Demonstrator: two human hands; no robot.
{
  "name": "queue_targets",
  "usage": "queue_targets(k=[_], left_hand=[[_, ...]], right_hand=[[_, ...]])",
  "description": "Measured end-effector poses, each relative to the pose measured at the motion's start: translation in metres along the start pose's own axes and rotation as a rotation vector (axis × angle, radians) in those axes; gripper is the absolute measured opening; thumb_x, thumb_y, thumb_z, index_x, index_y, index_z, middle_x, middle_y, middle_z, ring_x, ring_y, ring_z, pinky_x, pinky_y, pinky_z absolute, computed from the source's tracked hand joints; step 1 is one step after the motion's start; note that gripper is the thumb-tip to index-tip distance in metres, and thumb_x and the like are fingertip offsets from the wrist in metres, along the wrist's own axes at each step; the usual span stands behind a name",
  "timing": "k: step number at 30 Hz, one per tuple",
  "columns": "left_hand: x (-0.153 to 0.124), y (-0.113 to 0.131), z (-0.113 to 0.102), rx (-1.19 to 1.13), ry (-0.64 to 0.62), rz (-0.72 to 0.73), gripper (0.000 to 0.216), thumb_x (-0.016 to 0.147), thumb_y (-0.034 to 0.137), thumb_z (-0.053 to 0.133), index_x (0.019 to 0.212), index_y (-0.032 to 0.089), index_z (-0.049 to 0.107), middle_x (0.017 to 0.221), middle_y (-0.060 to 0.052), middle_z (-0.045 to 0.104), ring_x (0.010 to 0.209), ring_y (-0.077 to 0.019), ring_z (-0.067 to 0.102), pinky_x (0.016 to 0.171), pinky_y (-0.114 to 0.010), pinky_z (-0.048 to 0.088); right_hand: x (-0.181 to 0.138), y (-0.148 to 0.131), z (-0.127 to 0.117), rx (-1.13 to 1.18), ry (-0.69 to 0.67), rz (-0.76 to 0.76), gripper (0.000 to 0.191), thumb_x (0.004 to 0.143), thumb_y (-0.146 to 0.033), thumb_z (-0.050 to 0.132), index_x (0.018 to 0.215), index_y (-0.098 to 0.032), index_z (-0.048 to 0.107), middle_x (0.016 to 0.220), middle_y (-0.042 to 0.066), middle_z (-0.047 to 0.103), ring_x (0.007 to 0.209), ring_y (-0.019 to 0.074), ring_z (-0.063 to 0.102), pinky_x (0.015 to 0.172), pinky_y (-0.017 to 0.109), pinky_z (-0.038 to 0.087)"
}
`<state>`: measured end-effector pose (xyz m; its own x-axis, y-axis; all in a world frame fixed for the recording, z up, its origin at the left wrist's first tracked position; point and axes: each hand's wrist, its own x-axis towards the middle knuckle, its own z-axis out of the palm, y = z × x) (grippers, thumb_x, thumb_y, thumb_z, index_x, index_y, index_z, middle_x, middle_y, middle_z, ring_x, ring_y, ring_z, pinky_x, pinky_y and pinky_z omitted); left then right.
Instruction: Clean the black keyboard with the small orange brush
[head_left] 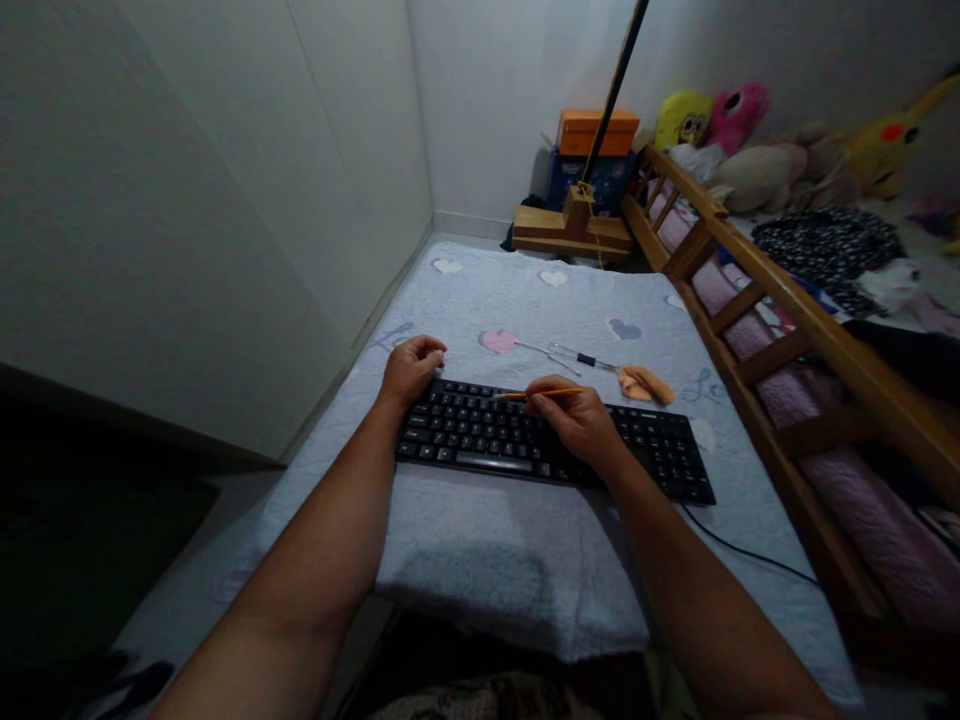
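Note:
A black keyboard [480, 430] lies across the cloth-covered table in front of me. In my right hand [574, 415] is a thin orange-handled paintbrush [514, 396], pinched between thumb and fingers, its pale tip pointing left above the upper rows of keys. My left hand [411, 370] rests at the keyboard's back left corner with its fingers curled in; whatever sits inside them, if anything, is hidden. Behind the keyboard lie a thin metal tool [547, 353], a wire-like tool with a black grip [586, 359] and a crumpled orange-brown cloth [646, 385].
A black cable [750, 552] runs from the keyboard to the right. The light blue cloth [465, 530] has heart prints. A wooden rail [810, 310] borders the right side, with plush toys beyond. Pale panels [300, 200] stand left; a wooden stand [574, 230] and boxes sit behind.

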<state>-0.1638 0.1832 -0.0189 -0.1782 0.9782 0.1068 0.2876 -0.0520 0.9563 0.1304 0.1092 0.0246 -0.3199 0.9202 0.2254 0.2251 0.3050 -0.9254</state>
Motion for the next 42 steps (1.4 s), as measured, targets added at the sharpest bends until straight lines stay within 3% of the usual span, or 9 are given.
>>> queue_targets(k=[5, 18, 23, 28, 35, 42], left_hand=[[0.0, -0.001, -0.001, 0.003, -0.002, 0.012, 0.016, 0.071, 0.032, 0.068, 0.081, 0.02, 0.071, 0.068, -0.001, 0.069, 0.068, -0.0186, 0.065, 0.073, -0.032, 0.052], [0.001, -0.003, 0.0, -0.001, 0.007, 0.01, 0.017, 0.07, 0.033, 0.067, 0.08, 0.02, 0.072, 0.067, -0.001, 0.07, 0.067, -0.0187, 0.065, 0.072, -0.032, 0.05], [0.002, -0.004, 0.0, 0.002, -0.001, 0.015, 0.017, 0.07, 0.033, 0.067, 0.08, 0.021, 0.071, 0.068, 0.0, 0.07, 0.067, -0.0187, 0.065, 0.073, -0.032, 0.05], [0.002, -0.004, 0.0, 0.012, 0.003, 0.014, 0.016, 0.071, 0.033, 0.067, 0.081, 0.021, 0.072, 0.068, 0.0, 0.07, 0.068, -0.0188, 0.066, 0.074, -0.032, 0.051], [0.001, -0.004, 0.0, 0.018, 0.002, 0.012, 0.015, 0.071, 0.032, 0.067, 0.081, 0.021, 0.072, 0.069, -0.001, 0.07, 0.069, -0.0195, 0.067, 0.076, -0.033, 0.053], [0.001, -0.003, 0.0, 0.004, 0.001, 0.009, 0.017, 0.07, 0.034, 0.068, 0.08, 0.021, 0.071, 0.067, 0.0, 0.069, 0.069, -0.0194, 0.067, 0.075, -0.033, 0.053]], right_hand=[[0.001, -0.001, -0.001, -0.145, -0.016, -0.005, 0.018, 0.096, -0.035, 0.061, 0.097, -0.023, 0.075, 0.08, 0.002, 0.076, 0.074, 0.0196, 0.072, 0.073, 0.032, 0.052], [0.0, -0.015, -0.032, -0.383, 0.025, -0.034, 0.015, 0.088, -0.028, 0.057, 0.08, -0.023, 0.068, 0.069, 0.001, 0.071, 0.064, 0.0178, 0.066, 0.066, 0.029, 0.047], [-0.003, -0.014, -0.037, -0.425, 0.121, -0.024, 0.012, 0.086, -0.027, 0.06, 0.078, -0.023, 0.068, 0.066, 0.001, 0.07, 0.061, 0.0191, 0.066, 0.063, 0.031, 0.046], [-0.002, -0.011, -0.031, -0.306, 0.245, -0.046, 0.017, 0.092, -0.036, 0.062, 0.086, -0.023, 0.071, 0.073, 0.003, 0.072, 0.069, 0.0203, 0.068, 0.07, 0.032, 0.051], [0.021, -0.001, -0.022, -0.061, 0.148, 0.112, 0.037, 0.091, -0.057, 0.068, 0.093, -0.02, 0.071, 0.068, 0.002, 0.069, 0.061, 0.0164, 0.06, 0.061, 0.03, 0.048], [0.051, -0.01, -0.022, -0.035, 0.046, 0.205, 0.033, 0.09, -0.051, 0.07, 0.085, -0.018, 0.069, 0.066, 0.002, 0.068, 0.056, 0.0124, 0.056, 0.056, 0.027, 0.046]])
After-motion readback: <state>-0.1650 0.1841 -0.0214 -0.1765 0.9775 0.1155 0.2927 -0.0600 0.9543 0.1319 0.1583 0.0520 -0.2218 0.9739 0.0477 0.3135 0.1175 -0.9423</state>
